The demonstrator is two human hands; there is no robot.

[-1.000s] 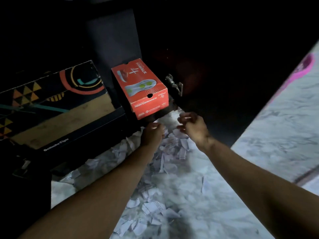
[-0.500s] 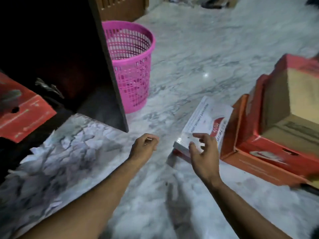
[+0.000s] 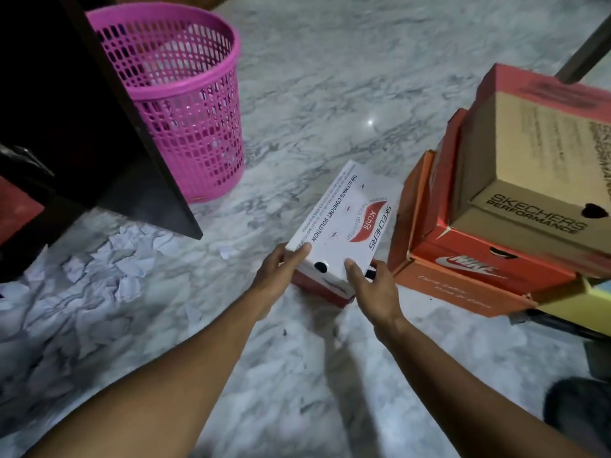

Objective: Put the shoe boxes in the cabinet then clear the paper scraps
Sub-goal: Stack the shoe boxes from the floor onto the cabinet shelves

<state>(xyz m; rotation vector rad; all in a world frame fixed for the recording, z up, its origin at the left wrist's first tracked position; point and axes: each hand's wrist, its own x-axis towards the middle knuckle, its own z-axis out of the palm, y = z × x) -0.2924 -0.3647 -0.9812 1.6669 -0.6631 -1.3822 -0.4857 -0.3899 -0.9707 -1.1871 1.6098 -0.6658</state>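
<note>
A white shoe box with a red base (image 3: 347, 219) lies on the marble floor. My left hand (image 3: 281, 276) grips its near left corner and my right hand (image 3: 370, 285) grips its near right corner. To the right stands a stack of shoe boxes: an orange one (image 3: 463, 289) at the bottom, a red one (image 3: 469, 252) above it and a brown cardboard one (image 3: 535, 166) on top. White paper scraps (image 3: 109, 269) are strewn over the floor at the left. The dark cabinet (image 3: 49, 127) stands open at the upper left.
A pink mesh bin (image 3: 178, 100) stands just right of the cabinet door (image 3: 142, 143). A red box (image 3: 16, 209) shows inside the cabinet at the left edge. A yellow box corner (image 3: 575, 302) and a dark object (image 3: 578, 404) sit at the right.
My view swung right from the cabinet to the box stack. Both hands left the red box in the cabinet, reached the white shoe box and closed on its near end.
</note>
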